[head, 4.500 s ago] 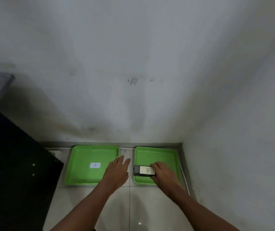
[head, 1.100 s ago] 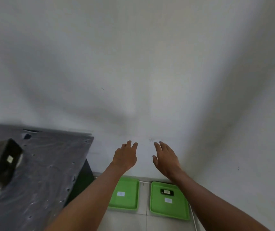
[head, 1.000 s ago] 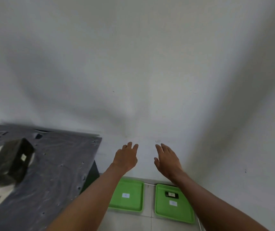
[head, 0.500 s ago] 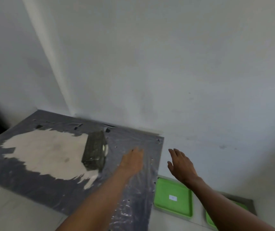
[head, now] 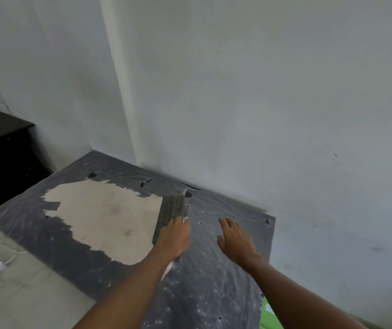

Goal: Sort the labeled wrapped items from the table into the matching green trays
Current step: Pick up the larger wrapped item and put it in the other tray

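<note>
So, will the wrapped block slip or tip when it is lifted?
The wrapped block looks boxy and lies flat, so tipping seems unlikely. Its wrap looks like smooth film, perhaps slippery. The left hand covers one end only, so it may sag.

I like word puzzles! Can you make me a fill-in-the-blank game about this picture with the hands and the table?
1. The left hand is touching a dark wrapped ____ on the table.
2. The right hand is open and holds ____.
3. The tray peeking out at the bottom is coloured ____.

Missing words: block; nothing; green
</note>
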